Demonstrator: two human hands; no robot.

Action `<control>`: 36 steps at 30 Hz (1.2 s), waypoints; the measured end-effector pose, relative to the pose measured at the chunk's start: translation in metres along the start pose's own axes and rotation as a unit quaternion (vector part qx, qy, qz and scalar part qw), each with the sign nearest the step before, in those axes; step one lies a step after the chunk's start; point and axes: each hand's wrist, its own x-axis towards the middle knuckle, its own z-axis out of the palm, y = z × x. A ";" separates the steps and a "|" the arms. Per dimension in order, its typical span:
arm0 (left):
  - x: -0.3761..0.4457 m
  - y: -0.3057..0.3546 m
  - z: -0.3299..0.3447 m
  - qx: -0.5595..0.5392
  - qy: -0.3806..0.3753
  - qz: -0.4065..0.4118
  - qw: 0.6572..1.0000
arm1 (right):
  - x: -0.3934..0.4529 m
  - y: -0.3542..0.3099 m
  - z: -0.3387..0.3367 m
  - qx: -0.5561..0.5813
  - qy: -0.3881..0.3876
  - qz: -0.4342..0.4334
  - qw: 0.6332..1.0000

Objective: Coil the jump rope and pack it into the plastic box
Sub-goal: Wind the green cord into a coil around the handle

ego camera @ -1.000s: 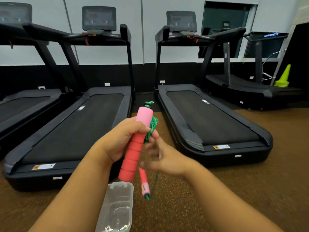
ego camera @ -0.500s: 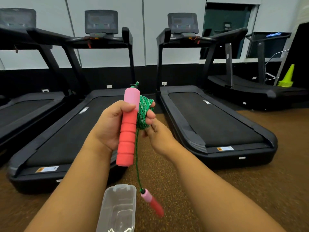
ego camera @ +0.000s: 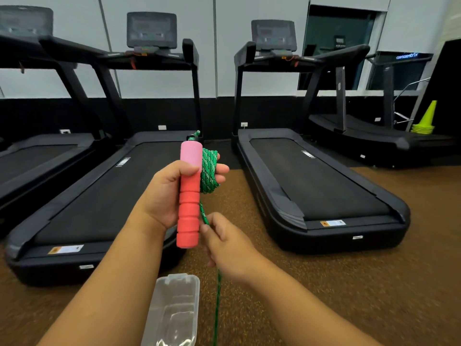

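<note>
The left hand (ego camera: pixel 166 196) held a jump rope's pink foam handle (ego camera: pixel 189 196) upright in a firm grip, green rope (ego camera: pixel 209 171) coiled around its fingers beside the handle. Below, the right hand (ego camera: pixel 225 243) pinched the trailing strand, which hung past the open plastic box (ego camera: pixel 172 312) on the gym floor (ego camera: pixel 349 295).

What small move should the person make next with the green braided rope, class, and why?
Probably bring the right hand up and lay another loop onto the green braided rope coil beside the pink foam handle in the left hand: loose rope still hangs past the clear plastic box.
</note>
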 end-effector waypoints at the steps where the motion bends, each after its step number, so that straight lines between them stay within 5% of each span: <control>1: 0.000 -0.001 -0.003 0.014 0.005 -0.005 1.000 | -0.002 -0.003 -0.002 -0.038 0.007 -0.019 0.999; 11: -0.013 -0.010 0.004 0.077 0.038 -0.071 0.994 | 0.006 -0.033 -0.047 -0.241 0.101 -0.167 0.951; 19: -0.014 -0.021 0.004 0.073 0.000 -0.060 0.996 | 0.036 -0.037 -0.084 -0.265 0.154 -0.179 0.935; 23: -0.009 -0.032 0.001 0.037 -0.016 -0.047 0.998 | 0.049 -0.032 -0.095 -0.233 0.163 -0.168 0.944; 29: -0.005 -0.028 0.013 0.000 -0.054 -0.005 0.999 | 0.053 -0.026 -0.085 -0.043 0.156 -0.124 0.979; 36: -0.008 -0.026 0.016 -0.012 -0.032 0.002 0.999 | 0.060 -0.011 -0.071 0.076 0.075 -0.108 0.988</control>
